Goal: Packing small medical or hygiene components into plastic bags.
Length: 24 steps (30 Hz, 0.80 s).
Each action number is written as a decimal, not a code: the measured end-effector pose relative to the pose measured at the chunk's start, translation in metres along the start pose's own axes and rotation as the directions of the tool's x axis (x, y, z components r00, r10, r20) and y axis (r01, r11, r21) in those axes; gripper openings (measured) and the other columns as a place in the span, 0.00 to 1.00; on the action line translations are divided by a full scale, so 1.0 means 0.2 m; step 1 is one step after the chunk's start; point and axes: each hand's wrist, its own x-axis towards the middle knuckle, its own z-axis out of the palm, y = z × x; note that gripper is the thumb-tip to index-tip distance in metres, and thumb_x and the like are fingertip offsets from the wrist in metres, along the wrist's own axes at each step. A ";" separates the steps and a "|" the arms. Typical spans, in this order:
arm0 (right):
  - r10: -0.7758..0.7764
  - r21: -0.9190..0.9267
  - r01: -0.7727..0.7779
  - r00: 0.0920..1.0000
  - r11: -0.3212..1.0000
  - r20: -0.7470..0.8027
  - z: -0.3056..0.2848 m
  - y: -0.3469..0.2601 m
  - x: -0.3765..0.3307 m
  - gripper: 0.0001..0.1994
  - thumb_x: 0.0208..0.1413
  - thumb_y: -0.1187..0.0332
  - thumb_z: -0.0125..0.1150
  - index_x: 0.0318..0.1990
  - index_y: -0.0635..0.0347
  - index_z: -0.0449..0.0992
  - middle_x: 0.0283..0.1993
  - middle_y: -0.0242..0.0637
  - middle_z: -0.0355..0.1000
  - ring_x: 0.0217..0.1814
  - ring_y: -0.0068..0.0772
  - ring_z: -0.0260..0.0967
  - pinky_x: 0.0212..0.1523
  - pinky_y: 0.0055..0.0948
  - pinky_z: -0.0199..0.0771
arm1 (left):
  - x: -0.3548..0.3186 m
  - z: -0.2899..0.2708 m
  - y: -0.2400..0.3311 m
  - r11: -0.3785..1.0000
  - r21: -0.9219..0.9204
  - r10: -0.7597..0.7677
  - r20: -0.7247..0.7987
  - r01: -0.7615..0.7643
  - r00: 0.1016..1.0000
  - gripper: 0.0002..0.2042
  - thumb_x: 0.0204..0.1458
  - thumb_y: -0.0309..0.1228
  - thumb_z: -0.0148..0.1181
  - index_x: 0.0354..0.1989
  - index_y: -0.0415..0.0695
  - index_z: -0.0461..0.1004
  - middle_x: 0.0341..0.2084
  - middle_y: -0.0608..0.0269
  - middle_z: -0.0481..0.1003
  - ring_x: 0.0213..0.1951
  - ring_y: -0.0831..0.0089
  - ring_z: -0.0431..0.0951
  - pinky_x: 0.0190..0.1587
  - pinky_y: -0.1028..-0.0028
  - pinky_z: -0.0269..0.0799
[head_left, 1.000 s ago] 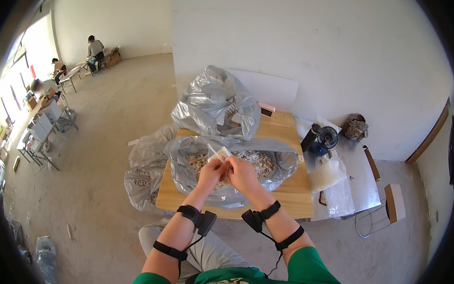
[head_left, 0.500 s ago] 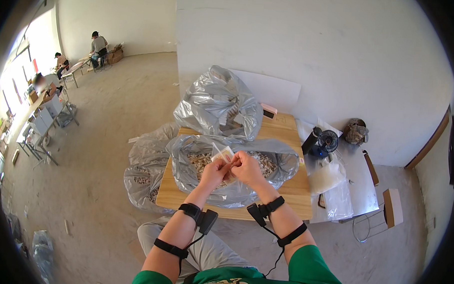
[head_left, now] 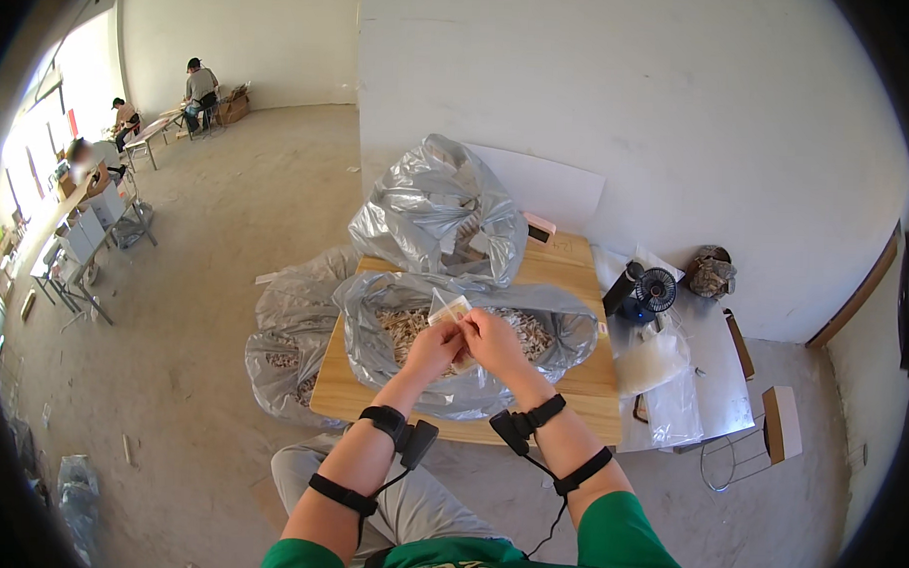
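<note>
My left hand [head_left: 433, 350] and my right hand [head_left: 491, 342] meet over a wide-open grey plastic bag [head_left: 566, 313] on the wooden table [head_left: 341, 392]. Fingers pinched together, both hands grip a small clear plastic packet [head_left: 453, 310] with something pale and yellowish in it. Its upper end sticks out beyond my fingertips; my hands cover the rest. Below them, the grey bag holds many small pale and brown pieces [head_left: 401, 327], too small to name.
Behind stands another grey bag [head_left: 417, 208], bulging. More filled bags [head_left: 304, 304] rest left of the table. A side table [head_left: 716, 378] at right carries a black fan [head_left: 657, 288], clear plastic bags [head_left: 675, 407] and a camouflage cap [head_left: 711, 273]. Several people sit at far tables.
Both hands stay pinched on the packet, with only a slight shift of the fingers. The whole view has tilted a little.
</note>
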 end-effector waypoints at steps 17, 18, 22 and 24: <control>-0.029 -0.388 -0.094 0.953 0.917 -0.300 -0.27 0.19 0.26 0.09 0.57 0.65 0.48 0.32 0.61 0.66 0.26 0.51 0.71 0.30 0.57 0.69 0.31 0.51 0.66 | 0.09 -0.27 0.11 0.922 0.367 0.235 -0.268 -0.126 0.934 0.11 0.43 0.34 0.55 0.19 0.37 0.72 0.13 0.54 0.70 0.19 0.64 0.72 0.26 0.68 0.66; -0.029 -0.404 -0.076 0.968 0.912 -0.249 -0.27 0.16 0.26 0.09 0.58 0.65 0.47 0.33 0.61 0.66 0.27 0.51 0.71 0.32 0.57 0.69 0.31 0.50 0.66 | 0.11 -0.29 0.12 0.921 0.367 0.236 -0.269 -0.127 0.934 0.11 0.43 0.34 0.55 0.19 0.37 0.72 0.13 0.54 0.70 0.19 0.64 0.72 0.26 0.68 0.66; -0.090 -0.338 0.009 0.970 0.941 -0.224 -0.21 0.15 0.25 0.08 0.58 0.65 0.47 0.34 0.61 0.66 0.28 0.51 0.71 0.33 0.57 0.69 0.32 0.50 0.66 | 0.21 -0.32 0.13 0.898 0.439 0.080 -0.221 0.026 0.972 0.16 0.45 0.40 0.54 0.30 0.37 0.72 0.22 0.52 0.74 0.26 0.60 0.75 0.28 0.67 0.68; -0.098 -0.289 0.017 0.959 0.957 -0.266 -0.18 0.18 0.23 0.08 0.58 0.66 0.47 0.34 0.61 0.66 0.27 0.52 0.71 0.32 0.58 0.69 0.31 0.50 0.66 | 0.22 -0.25 0.16 0.913 0.398 0.009 -0.242 0.091 0.970 0.19 0.47 0.43 0.54 0.36 0.37 0.71 0.27 0.51 0.75 0.29 0.60 0.75 0.29 0.67 0.68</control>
